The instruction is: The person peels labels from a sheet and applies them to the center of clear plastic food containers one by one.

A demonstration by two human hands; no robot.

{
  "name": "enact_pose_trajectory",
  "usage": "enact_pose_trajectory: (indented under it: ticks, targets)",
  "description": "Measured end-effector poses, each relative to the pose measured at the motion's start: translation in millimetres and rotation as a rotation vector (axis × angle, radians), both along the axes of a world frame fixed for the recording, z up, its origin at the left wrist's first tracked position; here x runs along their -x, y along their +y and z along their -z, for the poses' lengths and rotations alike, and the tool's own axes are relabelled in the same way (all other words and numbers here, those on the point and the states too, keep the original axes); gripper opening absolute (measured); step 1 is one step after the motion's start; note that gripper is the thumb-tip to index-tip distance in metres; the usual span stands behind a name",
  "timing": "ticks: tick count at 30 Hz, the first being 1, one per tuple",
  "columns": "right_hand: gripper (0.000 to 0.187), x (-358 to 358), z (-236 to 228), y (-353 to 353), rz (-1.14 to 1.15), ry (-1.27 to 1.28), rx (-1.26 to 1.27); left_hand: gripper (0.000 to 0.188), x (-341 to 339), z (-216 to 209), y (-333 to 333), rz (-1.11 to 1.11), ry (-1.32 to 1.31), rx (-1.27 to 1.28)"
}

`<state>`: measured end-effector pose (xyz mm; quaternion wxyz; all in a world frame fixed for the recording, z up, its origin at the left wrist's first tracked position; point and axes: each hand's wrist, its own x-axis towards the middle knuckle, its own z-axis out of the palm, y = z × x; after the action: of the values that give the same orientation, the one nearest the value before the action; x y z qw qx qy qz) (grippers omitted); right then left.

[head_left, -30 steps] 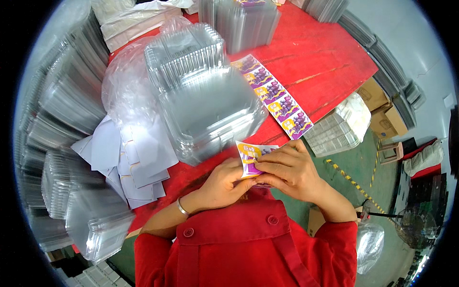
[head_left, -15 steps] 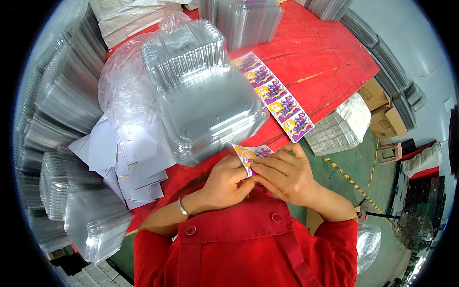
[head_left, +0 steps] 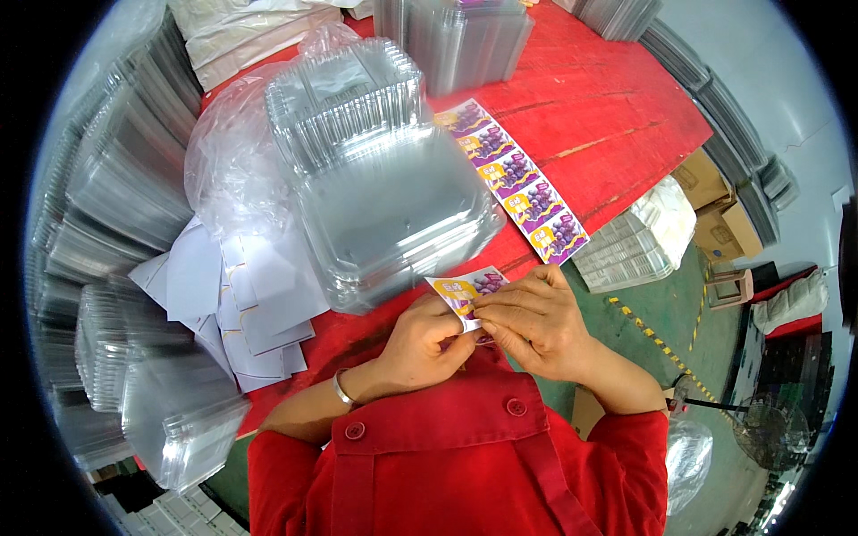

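Observation:
Close to my chest, at the table's near edge, both hands hold one sticker (head_left: 464, 290) with grapes printed on yellow, purple and white. My left hand (head_left: 424, 341) pinches its lower left part, the thumb on top. My right hand (head_left: 539, 323) has its fingers bent over the sticker's right side, and part of the sticker is hidden beneath them. Just beyond lies a stack of clear plastic clamshell boxes (head_left: 393, 210), its hinged lid part standing up at the back. Along its right side runs a strip of similar grape stickers (head_left: 523, 189) on the red table (head_left: 617, 125).
White backing papers (head_left: 241, 304) lie scattered left of the boxes, beside a crumpled clear bag (head_left: 234, 143). Tall piles of clear containers (head_left: 134, 170) line the left edge. Another container stack (head_left: 469, 45) stands at the back. Right of the table are a wrapped bundle (head_left: 630, 241) and a fan (head_left: 773, 431).
The sticker in my hands has opened out flatter, showing more of its printed face. My right thumb has drawn slightly away from my left fingers. The boxes and sticker strip look unmoved.

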<state>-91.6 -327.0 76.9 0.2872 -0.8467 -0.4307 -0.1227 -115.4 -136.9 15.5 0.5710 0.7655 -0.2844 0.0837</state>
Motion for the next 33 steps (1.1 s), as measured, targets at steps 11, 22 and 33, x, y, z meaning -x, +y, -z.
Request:
enact_pose_trajectory:
  ticks: [11,22,33]
  targets:
    - [0.018,-0.4,5.8,-4.1,-0.005,0.160,-0.077,0.018,2.3,3.9,1.7,-0.037,-0.025,0.016]
    - [0.011,8.6,2.7,-7.8,0.236,0.982,-0.704,0.011,2.3,-13.6,0.2,-0.103,0.003,0.033]
    - [0.016,-8.4,-12.9,-20.2,0.343,1.130,-0.956,0.007,5.1,-11.5,5.4,-0.177,-0.080,-0.041]
